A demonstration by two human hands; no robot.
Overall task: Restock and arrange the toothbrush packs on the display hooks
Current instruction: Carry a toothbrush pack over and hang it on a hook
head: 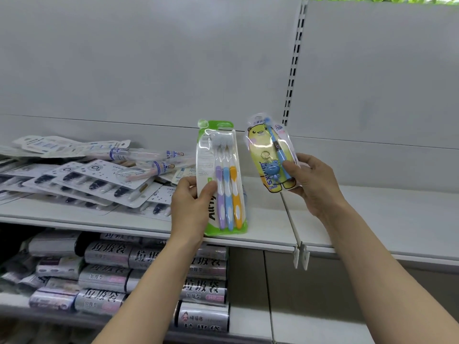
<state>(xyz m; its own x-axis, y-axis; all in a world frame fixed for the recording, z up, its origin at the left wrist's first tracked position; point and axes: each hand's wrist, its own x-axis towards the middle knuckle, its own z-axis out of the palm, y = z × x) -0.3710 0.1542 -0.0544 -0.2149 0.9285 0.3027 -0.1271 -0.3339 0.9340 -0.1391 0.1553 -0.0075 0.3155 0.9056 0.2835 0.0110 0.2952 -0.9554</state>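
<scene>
My left hand (191,207) holds a green three-brush pack (223,184) upright by its left edge; it has purple, blue and orange handles. My right hand (313,184) grips a yellow bear-shaped children's pack (269,155) with a blue brush and a blue keyring charm, tilted slightly left. Both packs are held in front of the white shelf (260,219). A loose pile of white toothbrush packs (82,177) lies flat on the shelf to the left. No display hooks are visible.
The white back panel (149,65) has a slotted upright (294,63) at centre right. A shelf divider bracket (301,254) juts out at the front edge. Rolls of bin bags (119,269) fill the lower shelves. The shelf section at right (385,214) is bare.
</scene>
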